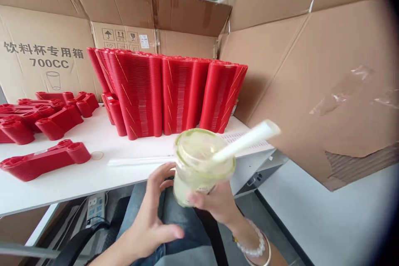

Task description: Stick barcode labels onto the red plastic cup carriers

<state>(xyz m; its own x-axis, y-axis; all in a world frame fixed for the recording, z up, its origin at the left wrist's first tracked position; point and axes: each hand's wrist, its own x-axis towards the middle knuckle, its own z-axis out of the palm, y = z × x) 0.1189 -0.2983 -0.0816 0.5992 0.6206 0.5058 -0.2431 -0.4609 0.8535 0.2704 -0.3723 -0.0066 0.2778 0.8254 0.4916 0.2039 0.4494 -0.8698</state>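
Note:
A clear plastic cup point(190, 178) of pale green drink, with a domed lid and a wide white straw point(249, 140), is held up over my lap in front of the table edge. My right hand point(216, 201) is wrapped round its lower right side, thumb across the front. To the left of the cup, my left hand point(152, 216) has its fingers spread, thumb pointing right; its fingertips are close to the cup's side, and whether they touch it I cannot tell. A bracelet of pale beads circles my right wrist.
Tall stacks of red plastic pieces point(137, 91) stand on the white table point(121, 178), with smaller red bundles point(52, 162) at the left. A rubber band point(97, 155) and thin white strip point(137, 161) lie nearby. Cardboard walls point(296, 70) enclose the back and right.

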